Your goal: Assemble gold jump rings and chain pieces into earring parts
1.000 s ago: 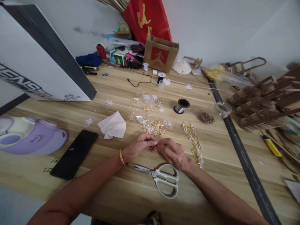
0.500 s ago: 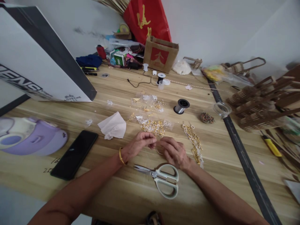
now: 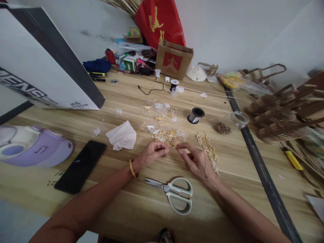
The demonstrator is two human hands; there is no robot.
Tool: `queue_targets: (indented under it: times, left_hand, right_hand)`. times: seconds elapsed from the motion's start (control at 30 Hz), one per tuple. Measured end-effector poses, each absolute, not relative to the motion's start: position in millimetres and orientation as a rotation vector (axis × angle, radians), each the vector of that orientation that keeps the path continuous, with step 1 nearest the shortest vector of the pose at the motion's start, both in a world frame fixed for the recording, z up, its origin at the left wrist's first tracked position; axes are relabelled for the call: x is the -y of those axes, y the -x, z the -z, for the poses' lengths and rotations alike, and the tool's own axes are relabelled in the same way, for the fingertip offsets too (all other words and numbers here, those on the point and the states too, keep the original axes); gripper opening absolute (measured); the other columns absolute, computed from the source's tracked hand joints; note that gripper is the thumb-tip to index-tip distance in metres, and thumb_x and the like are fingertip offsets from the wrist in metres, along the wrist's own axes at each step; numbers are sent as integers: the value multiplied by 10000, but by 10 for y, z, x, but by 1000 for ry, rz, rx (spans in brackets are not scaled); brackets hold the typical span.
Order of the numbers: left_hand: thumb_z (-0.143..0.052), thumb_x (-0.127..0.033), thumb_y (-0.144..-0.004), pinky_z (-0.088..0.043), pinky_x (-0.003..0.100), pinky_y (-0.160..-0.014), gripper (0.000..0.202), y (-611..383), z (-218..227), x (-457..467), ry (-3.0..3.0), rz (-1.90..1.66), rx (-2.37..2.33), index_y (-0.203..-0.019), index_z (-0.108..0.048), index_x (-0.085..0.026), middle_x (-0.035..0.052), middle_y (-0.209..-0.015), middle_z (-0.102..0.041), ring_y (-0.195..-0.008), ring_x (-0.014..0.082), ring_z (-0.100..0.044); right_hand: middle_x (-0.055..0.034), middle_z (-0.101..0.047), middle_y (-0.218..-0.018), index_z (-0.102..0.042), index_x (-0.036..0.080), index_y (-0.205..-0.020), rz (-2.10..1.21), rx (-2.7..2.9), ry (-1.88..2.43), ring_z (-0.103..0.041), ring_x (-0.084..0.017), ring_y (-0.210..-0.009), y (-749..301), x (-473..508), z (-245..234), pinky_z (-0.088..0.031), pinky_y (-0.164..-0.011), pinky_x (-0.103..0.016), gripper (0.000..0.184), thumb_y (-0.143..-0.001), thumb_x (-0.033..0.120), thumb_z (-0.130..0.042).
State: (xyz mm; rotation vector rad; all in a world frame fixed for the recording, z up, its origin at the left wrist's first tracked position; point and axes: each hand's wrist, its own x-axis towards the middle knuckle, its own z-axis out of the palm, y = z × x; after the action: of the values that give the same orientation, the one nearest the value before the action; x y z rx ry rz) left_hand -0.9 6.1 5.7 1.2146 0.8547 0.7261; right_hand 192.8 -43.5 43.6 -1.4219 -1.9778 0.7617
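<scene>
since half a second ago, the right hand (image 3: 196, 161) has pulled away to the right, leaving a wider gap between its fingertips and the left hand (image 3: 153, 153). at far left, a white and dark box (image 3: 48, 60) stands behind a purple and cream object (image 3: 48, 152), with a black phone (image 3: 80, 167) lying flat beside the latter. next comes a pale tissue (image 3: 122, 136) on the counter (image 3: 121, 209). the left hand, a gold-coloured bracelet (image 3: 132, 168) at its wrist, has its thumb close to curled fingers; i can't tell whether they pinch something tiny. just beyond both hands lies the heap of gold and silver pieces (image 3: 164, 136), and scissors (image 3: 165, 187) lie nearer the person. the right hand's thumb and index finger reach toward the heap's near edge; whether they grip anything is unclear. beside that hand are gold and silver strands (image 3: 209, 150), then a jar (image 3: 240, 118) farther right.
</scene>
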Motion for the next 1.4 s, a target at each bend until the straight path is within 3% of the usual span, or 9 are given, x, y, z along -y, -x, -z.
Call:
queue_targets:
  times: [0.1,0.57,0.97,1.4]
  left_hand:
    - [-704,-349,-698,-447,229,-616,262,4,-71,-48,-1240,-711,-845,-721,-615,-104,-4,-612,-593,-587,99,-536]
    - [-687,-341,-723,-458,235,-651,243,-7,-96,-14,-1302,-654,-800,-726,-632,-104,16,-647,-610,-637,113,-555]
    - [-643,-275,-753,-445,224,-642,172,-13,-37,-15,-1377,-647,-808,-723,-628,-107,17,-657,-613,-642,113,-552]
    - [-665,-224,-704,-431,217,-636,116,-20,-60,-3,-1383,-662,-857,-728,-638,-113,21,-699,-637,-663,118,-563]
  right_hand:
    - [64,-494,-438,-567,173,-1035,-978,1801,1406,-473,-102,-331,-1878,436,-353,-358,-362,-198,225,-913,338,-475]
    - [0,-600,-634,-613,161,-910,-1064,1729,1283,-520,-95,-473,-1806,414,-139,-400,-445,-196,193,-881,329,-523]
    - [6,-562,-617,-601,157,-820,-1097,1705,1256,-512,-98,-506,-1801,406,-131,-391,-469,-199,211,-885,339,-517]
    - [10,-563,-604,-557,161,-825,-1397,1356,1184,-519,-100,-515,-1716,420,-96,-424,-446,-196,272,-819,431,-592]
